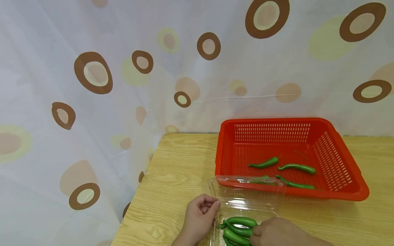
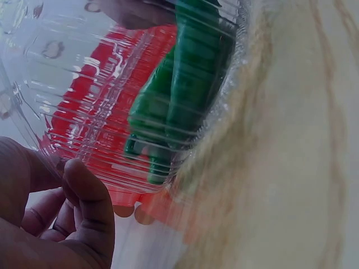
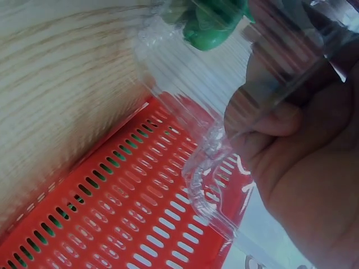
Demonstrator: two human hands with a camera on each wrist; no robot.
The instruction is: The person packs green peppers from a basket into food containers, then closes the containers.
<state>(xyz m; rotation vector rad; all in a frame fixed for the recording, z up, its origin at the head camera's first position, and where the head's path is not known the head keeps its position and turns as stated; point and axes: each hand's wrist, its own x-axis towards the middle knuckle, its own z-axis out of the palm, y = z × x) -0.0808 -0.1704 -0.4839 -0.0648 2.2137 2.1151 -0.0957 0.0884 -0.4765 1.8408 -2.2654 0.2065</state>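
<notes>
A clear plastic clamshell box (image 1: 246, 204) stands on the table with its lid raised toward the back. Several green chili peppers (image 1: 235, 235) lie side by side inside it. My left hand (image 1: 200, 215) pinches the box's left rim between thumb and fingers; the left wrist view shows this hand (image 2: 67, 207) at the thin plastic edge, with peppers (image 2: 193, 73) behind the ribbed wall. Reaching in from the right, my right hand (image 1: 277, 232) curls its fingers on the right end of a pepper. In the right wrist view its thumb (image 3: 275, 120) shows near the clear wall; its fingertips are partly hidden.
A red plastic basket (image 1: 347, 164) stands behind the box, several green peppers (image 1: 297, 167) spread on its floor. The raised lid overlaps the basket's front rim in the head view. The wooden table (image 1: 172, 164) meets a patterned curtain (image 1: 184, 68) at the back and left.
</notes>
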